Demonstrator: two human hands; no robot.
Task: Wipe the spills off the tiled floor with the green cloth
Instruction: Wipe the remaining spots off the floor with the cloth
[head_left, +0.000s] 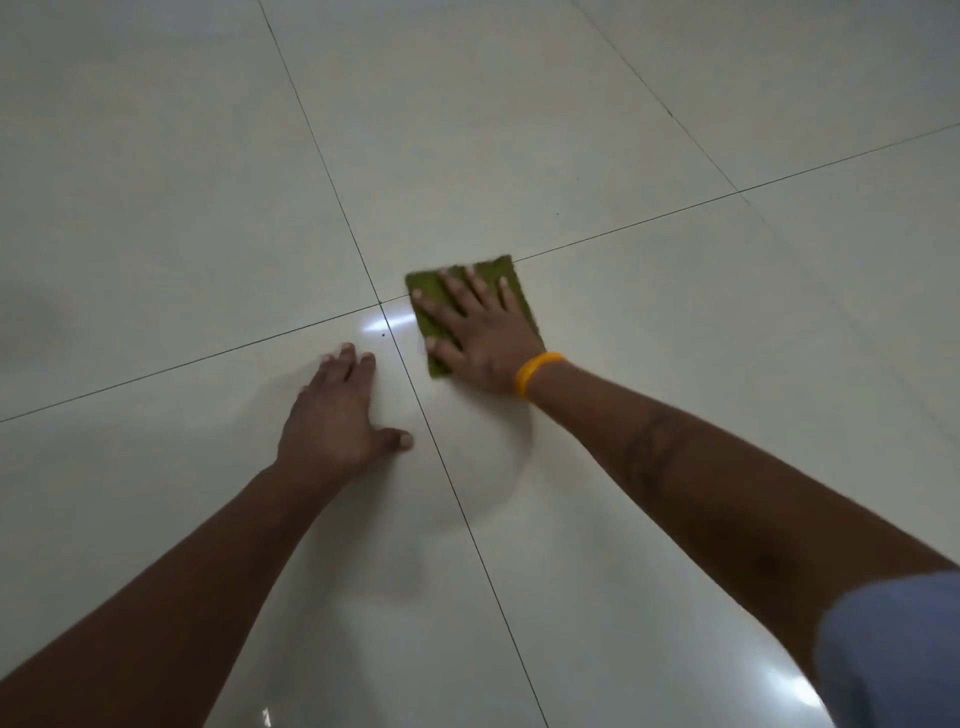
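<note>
- two hands are down on the floor (675, 130); the right hand (480, 332) lies flat and spread on the cloth (511, 283), fingers fanned toward 11 o'clock, pressing it to the tile rather than pinching it.
- the cloth is a folded green square just to the 2 o'clock side of the crossing of grout lines (382, 302); its long edge runs roughly from 11 to 5 o'clock, in line with the forearm.
- the left hand (337, 410) is bare, open and flat at 8 o'clock from the cloth, near it but apart, seemingly propping the body.
- a bright wet-looking streak (387, 325) lies at 9 o'clock from the cloth, just beside its left edge and over the grout crossing; the right hand is the nearer one, so a short sweep toward 9 o'clock looks like the coming move.
- a yellow band (535, 371) circles the right wrist.
- the tiles are pale, glossy and dimly lit; glare makes it hard to tell spill from reflection, and small dark specks sit farther off at 1 o'clock.
</note>
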